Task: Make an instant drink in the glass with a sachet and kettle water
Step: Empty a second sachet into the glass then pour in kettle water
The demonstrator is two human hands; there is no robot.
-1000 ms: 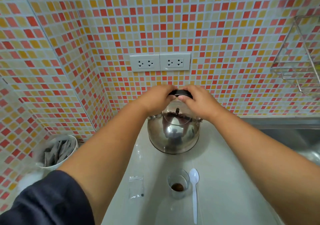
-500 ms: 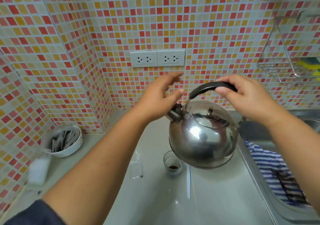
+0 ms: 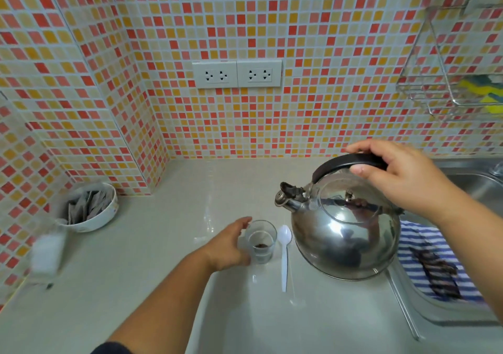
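Observation:
A small clear glass (image 3: pixel 260 242) with brown powder at its bottom stands on the grey counter (image 3: pixel 168 244). My left hand (image 3: pixel 230 246) wraps around the glass's left side. A shiny steel kettle (image 3: pixel 344 234) with its spout pointing left toward the glass sits to the right. My right hand (image 3: pixel 400 179) grips the kettle's black handle from above. A white plastic spoon (image 3: pixel 284 255) lies between glass and kettle. The emptied sachet is hidden behind my left arm.
A white bowl (image 3: pixel 104 217) of grey sachets stands at the left by the tiled wall. A blurred white container (image 3: pixel 47 250) is at the far left. A steel sink (image 3: pixel 468 190) with a striped cloth (image 3: pixel 435 266) lies right of the kettle. A wire rack (image 3: pixel 449 62) hangs upper right.
My left hand let go of the kettle and dropped down to hold the glass. My right hand carried the kettle further right, beside the sink edge.

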